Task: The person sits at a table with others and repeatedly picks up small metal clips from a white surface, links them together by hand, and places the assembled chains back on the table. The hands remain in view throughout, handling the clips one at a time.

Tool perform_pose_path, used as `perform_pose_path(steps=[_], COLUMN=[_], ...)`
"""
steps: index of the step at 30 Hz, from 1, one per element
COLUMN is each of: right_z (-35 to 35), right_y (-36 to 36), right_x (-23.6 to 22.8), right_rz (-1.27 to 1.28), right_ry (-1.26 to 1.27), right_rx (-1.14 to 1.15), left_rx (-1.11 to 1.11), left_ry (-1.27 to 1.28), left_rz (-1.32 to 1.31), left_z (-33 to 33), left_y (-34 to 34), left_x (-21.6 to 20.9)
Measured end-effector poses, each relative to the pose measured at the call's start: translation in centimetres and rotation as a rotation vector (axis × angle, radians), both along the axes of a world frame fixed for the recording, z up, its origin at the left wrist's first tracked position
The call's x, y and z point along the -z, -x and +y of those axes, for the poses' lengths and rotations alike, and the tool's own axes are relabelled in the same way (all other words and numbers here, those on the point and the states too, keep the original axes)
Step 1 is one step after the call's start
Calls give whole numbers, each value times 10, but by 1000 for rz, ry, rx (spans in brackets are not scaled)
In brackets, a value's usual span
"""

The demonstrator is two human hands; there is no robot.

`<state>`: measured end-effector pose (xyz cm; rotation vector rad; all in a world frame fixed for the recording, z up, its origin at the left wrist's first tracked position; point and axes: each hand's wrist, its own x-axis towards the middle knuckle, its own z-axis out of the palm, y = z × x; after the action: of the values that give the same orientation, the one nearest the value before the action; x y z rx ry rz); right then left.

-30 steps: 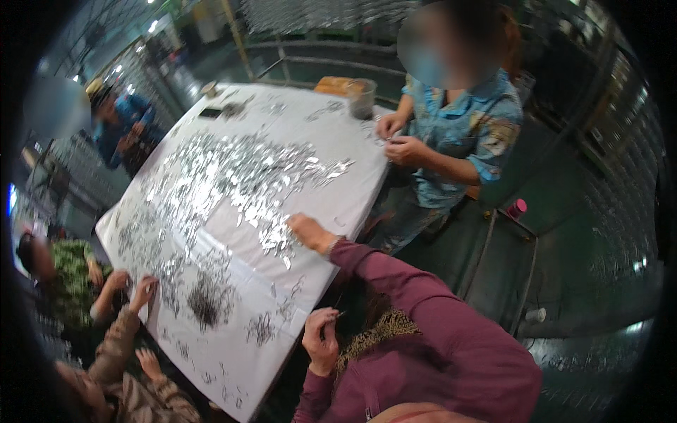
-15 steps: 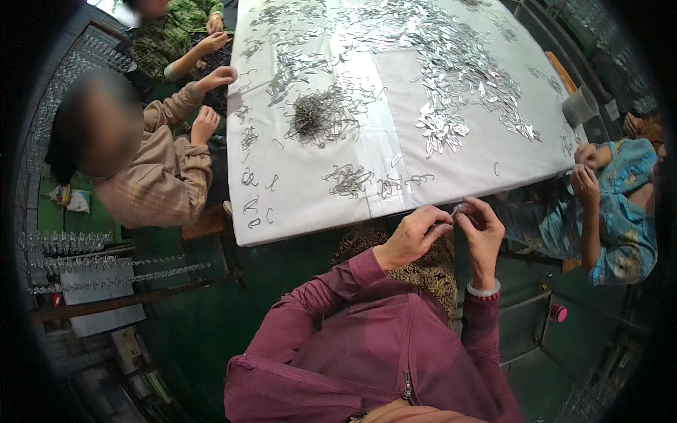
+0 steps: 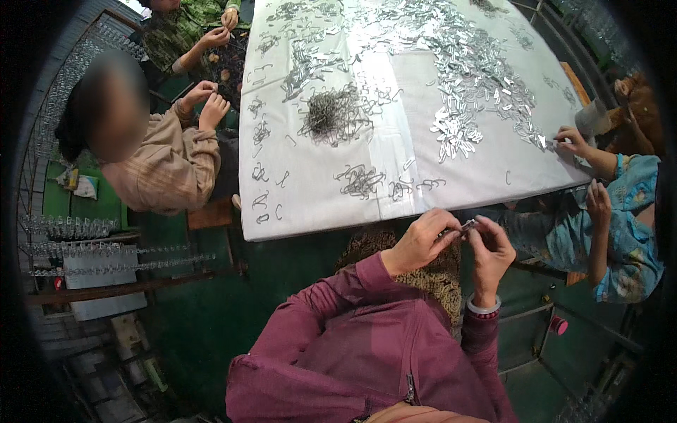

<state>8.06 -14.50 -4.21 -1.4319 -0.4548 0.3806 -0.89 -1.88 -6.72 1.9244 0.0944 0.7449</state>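
Your left hand and right hand pinch a small metal clip together at the table's near edge, mid-assembly; next likely needs seating it.

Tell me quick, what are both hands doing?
Left hand: closed, pinching a small metal piece.
Right hand: closed on the same piece.

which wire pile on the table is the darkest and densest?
The round heap of dark wire hooks at the table's left-centre. The small clumps nearer the wearer's hands are thin and scattered; the shiny metal clips to its right are bright silver.
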Motion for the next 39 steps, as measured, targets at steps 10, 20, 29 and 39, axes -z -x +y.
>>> perform_pose_path(steps=[10, 20, 29, 39], right_z=[6, 3, -5, 0], right_y=[21, 20, 11, 13], right_x=[9, 2, 7, -3], right_rz=[41, -6, -75, -73], right_ry=[-84, -68, -76, -52], right_rx=[97, 64, 71, 104], left_rx=[-266, -508, -714, -645], left_ry=[-59, -682, -213, -523], left_rz=[75, 528, 639, 693], left_z=[40, 118, 163, 236], left_y=[4, -40, 101, 59], left_x=[23, 88, 44, 51])
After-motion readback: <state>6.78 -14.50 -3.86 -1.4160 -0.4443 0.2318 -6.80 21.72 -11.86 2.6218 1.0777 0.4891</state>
